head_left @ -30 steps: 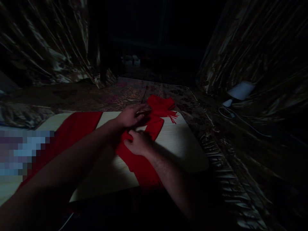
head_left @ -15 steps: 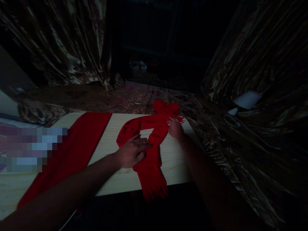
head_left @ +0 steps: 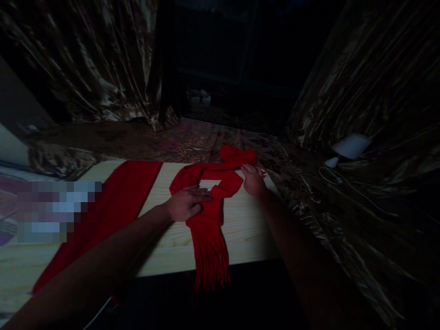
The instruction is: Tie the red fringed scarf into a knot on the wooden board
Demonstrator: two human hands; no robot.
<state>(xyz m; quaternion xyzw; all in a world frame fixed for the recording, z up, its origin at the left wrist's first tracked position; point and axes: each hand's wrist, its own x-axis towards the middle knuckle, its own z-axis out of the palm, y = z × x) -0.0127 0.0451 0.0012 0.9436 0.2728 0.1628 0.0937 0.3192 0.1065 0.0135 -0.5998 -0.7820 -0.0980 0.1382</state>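
Observation:
A red fringed scarf [head_left: 215, 208] lies in a loop on the pale wooden table. Its near fringe hangs over the front edge, while another part is bunched at the far edge. My left hand [head_left: 185, 204] rests palm down on the left side of the loop, its fingers stretched out over the fabric. At the loop's far right corner is my right hand [head_left: 254, 181], its fingers bent close together on the scarf; a bit of fringe shows just beyond it. The fingertips are dim, and the cloth under them is partly hidden.
A wide red cloth strip [head_left: 113, 215] runs across the wooden table [head_left: 167, 247] at left, beside a blurred-out patch. Patterned fabric lies behind. At right are a small white lamp [head_left: 352, 145] with its cord and dark curtains [head_left: 388, 78].
The scarf's near end has shifted slightly left and its fringe is more spread out. The loop's right side now bends to a corner by my right hand. My left hand has moved slightly away from me.

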